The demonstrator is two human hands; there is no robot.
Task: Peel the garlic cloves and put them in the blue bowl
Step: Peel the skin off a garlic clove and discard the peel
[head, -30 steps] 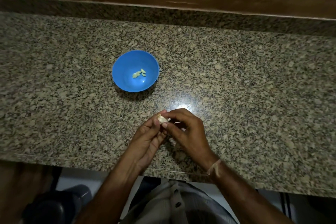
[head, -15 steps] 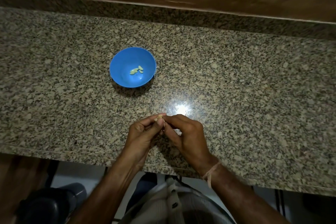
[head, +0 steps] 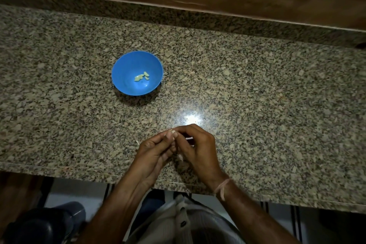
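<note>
- Garlic clove (head: pixel 172 131), bowl and both hands all sit over one speckled granite counter (head: pixel 257 95), the largest thing in my view.
- One blue bowl (head: pixel 124 69) stands upright on the counter, well beyond the hands and to their left.
- Two bare hands meet near the counter's front edge: left hand (head: pixel 152 150) and right hand (head: pixel 198 148), fingers curled, fingertips touching.
- One thread band (head: pixel 221 187) circles the right wrist.
- Peeled cloves (head: pixel 141 77) lie close together in the bowl's bottom; I count three.
- One garlic clove is pinched between the fingertips of both hands, at the far end of the grip. Only a pale tip shows.
- One pale skin sliver (head: pixel 137 142) lies on the counter just left of the left hand.
</note>
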